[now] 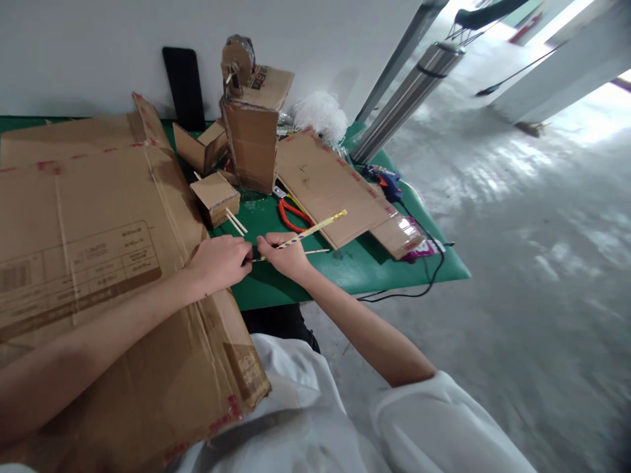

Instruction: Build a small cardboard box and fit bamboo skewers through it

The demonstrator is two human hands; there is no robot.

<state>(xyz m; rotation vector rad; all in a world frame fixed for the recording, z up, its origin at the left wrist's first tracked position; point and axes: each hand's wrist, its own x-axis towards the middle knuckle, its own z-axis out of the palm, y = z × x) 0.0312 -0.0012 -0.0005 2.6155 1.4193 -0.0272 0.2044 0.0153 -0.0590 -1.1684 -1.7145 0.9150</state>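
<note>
My right hand (288, 257) is closed around a pale yellow patterned pencil (321, 225), whose eraser end points up and to the right. A thin wooden stick (318, 251) passes beneath that hand toward my left hand (221, 264). The fingers of my left hand are curled shut around the stick's near end, mostly hidden. Just beyond the hands sits a small cardboard box (217, 194) with two sticks (236, 222) poking out of it. Red-handled scissors (290, 215) lie behind my right hand.
Large cardboard sheets (98, 230) cover the left side of the green table (276, 289). A tall cardboard structure (251, 138), a flat cardboard piece (335, 187), white shredded material (320, 117) and a metal post (404, 105) stand behind. A blue glue gun (387, 182) trails a black cable.
</note>
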